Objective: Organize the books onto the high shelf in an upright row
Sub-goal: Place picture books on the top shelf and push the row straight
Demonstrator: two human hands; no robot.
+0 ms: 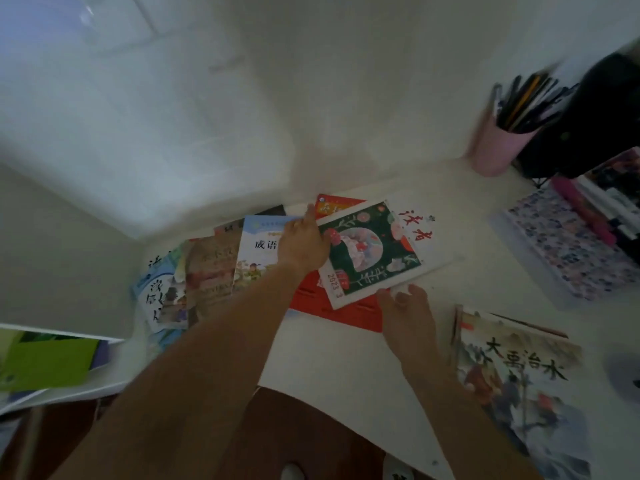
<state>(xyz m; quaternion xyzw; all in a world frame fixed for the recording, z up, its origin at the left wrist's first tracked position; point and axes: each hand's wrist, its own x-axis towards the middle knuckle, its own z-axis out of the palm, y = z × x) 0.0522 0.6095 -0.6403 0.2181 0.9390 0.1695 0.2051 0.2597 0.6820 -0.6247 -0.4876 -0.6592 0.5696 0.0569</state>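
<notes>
White desk (346, 368) stretched before us, its books (221, 268) lying flat and overlapping near the wall. Our left hand (303, 245) pressed spread fingers on the dark green floral book (367, 251), while our right hand (407, 311) pinched that book's near corner, thumb on top

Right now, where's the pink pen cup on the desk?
In the head view, the pink pen cup stands at the far right of the white desk, against the wall, beside a black object and beyond the patterned notebook.
</notes>
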